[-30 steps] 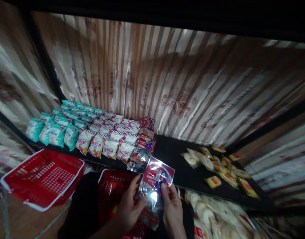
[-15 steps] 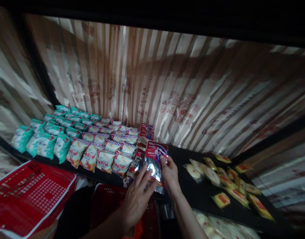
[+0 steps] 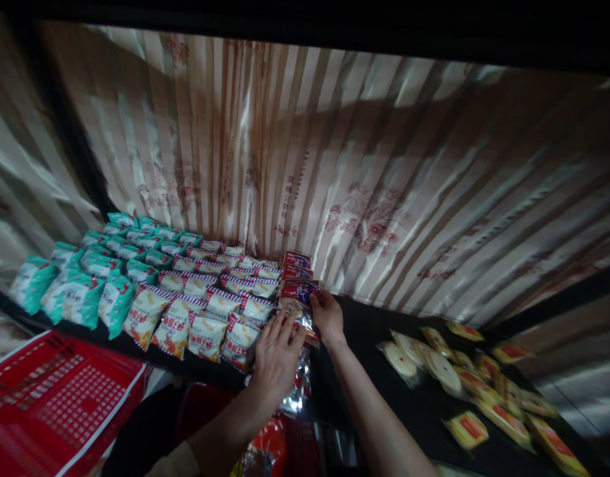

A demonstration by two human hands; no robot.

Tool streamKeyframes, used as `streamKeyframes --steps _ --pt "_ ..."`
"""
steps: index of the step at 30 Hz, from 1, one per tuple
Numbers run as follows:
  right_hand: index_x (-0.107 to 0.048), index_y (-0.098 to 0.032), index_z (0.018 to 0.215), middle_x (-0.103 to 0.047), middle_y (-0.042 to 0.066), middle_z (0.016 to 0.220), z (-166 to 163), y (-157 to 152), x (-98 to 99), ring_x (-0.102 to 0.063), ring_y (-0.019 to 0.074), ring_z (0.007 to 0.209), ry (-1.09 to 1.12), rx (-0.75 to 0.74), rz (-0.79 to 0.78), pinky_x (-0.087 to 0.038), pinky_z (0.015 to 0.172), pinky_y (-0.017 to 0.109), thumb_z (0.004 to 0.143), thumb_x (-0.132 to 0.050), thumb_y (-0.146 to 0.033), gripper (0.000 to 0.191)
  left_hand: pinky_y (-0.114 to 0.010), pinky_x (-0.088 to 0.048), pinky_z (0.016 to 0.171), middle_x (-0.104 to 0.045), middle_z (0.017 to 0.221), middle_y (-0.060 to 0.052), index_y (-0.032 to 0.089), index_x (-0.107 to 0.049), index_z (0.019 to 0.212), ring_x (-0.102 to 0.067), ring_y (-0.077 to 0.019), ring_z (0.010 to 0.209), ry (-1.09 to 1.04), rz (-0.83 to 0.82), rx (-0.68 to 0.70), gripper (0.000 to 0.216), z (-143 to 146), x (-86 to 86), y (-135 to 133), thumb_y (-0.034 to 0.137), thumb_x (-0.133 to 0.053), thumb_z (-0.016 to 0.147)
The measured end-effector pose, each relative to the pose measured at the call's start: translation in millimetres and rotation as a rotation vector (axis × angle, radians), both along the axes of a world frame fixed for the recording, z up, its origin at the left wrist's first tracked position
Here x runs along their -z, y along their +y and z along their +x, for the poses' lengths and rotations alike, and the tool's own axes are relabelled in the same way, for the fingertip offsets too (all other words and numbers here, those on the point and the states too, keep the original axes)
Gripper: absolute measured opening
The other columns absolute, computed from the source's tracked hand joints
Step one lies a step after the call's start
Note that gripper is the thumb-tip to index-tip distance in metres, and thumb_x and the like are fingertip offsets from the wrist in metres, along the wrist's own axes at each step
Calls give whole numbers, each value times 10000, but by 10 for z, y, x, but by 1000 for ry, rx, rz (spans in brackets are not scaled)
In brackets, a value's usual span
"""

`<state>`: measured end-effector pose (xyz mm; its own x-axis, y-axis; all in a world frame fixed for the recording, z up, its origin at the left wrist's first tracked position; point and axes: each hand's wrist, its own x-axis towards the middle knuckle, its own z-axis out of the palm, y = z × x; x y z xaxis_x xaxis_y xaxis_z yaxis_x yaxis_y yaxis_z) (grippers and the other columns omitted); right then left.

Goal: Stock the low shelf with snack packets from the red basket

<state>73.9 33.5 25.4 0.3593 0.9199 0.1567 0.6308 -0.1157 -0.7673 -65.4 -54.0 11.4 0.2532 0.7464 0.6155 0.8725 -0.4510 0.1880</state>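
Observation:
A red and silver snack packet (image 3: 296, 295) lies on the black shelf (image 3: 357, 321) at the front of a short row of like red packets (image 3: 295, 262). My right hand (image 3: 326, 317) grips its right edge with fingers closed. My left hand (image 3: 278, 354) lies flat on the packet's lower part and on the shiny packets under it, fingers spread.
Rows of white and red snack bags (image 3: 205, 311) and teal bags (image 3: 81, 278) fill the shelf's left. Yellow and clear packets (image 3: 449, 371) lie at the right. A red basket (image 3: 51, 404) sits lower left. A striped curtain (image 3: 335, 185) hangs behind.
Both hands carried the red packet up from near my body and forward onto the shelf, setting it down in the red row. My left hand now presses flat on it.

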Motion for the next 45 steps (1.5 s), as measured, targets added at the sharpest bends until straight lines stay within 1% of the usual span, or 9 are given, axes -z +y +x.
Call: streamKeyframes --steps 4,9,15,20,23,27,30,38,45 --pt "-571 -214 1121 -694 66 972 -59 -1 -86 -642 220 911 -170 68 -141 -457 758 308 836 -436 -382 357 -358 -453 971 -580 1268 -9 279 -614 1100 -504 -209 1199 9 3 -11 263 15 56 57 224 -536 856" --pt "-416 -213 1305 -663 71 1062 -98 -42 -94 -626 230 947 -223 42 -188 -455 755 326 848 -409 -375 485 -360 -459 965 -591 1254 -13 271 -618 1090 -515 -209 1186 6 -4 -19 256 19 137 75 212 -536 854" --pt "-552 -185 1202 -578 116 1186 -114 -47 -34 -518 272 1088 -474 2 -13 -413 907 381 834 -428 -372 431 -357 -460 971 -592 1251 -20 258 -638 1055 -515 -207 1185 -16 29 5 239 4 170 95 199 -520 856" --pt "-585 -146 1176 -571 102 1243 -217 111 -30 -419 233 1224 -571 -267 163 -295 1054 384 871 -377 -310 404 -375 -446 986 -607 1228 -23 257 -637 1063 -499 -211 1201 -42 26 17 264 8 193 116 167 -509 851" --pt "-568 -196 1213 -534 65 1310 -315 217 -66 -324 233 1310 -608 -358 84 -232 1082 434 899 -331 -323 413 -383 -432 1000 -613 1218 -24 267 -632 1074 -512 -206 1186 -34 7 20 289 1 213 125 148 -529 832" --pt "-473 -251 1314 -404 28 1431 -407 278 -123 -182 295 1374 -624 -365 -153 -208 1073 485 913 -302 -384 457 -386 -395 1037 -615 1213 -35 255 -637 1049 -526 -193 1166 -10 13 19 259 0 247 135 159 -533 832" --pt "-436 -280 1340 -341 11 1468 -416 282 -122 -153 301 1383 -594 -353 -239 -190 1080 485 915 -293 -420 469 -391 -386 1045 -604 1228 -46 241 -633 1058 -506 -204 1187 -10 -15 22 254 9 249 126 188 -529 832" --pt "-433 -307 1327 -336 -10 1469 -361 328 -2 -187 271 1375 -559 -341 -239 -205 1076 463 904 -321 -444 458 -418 -350 1067 -510 1332 -101 171 -594 1143 -406 -268 1276 -29 -191 61 370 57 144 35 187 -509 784" --pt "-462 -325 1298 -361 -11 1454 -416 335 -46 -192 281 1368 -609 -351 -250 -192 1064 476 893 -340 -440 439 -439 -365 1049 -517 1315 -162 94 -604 1135 -425 -300 1260 16 -258 49 383 99 80 27 233 -500 793"
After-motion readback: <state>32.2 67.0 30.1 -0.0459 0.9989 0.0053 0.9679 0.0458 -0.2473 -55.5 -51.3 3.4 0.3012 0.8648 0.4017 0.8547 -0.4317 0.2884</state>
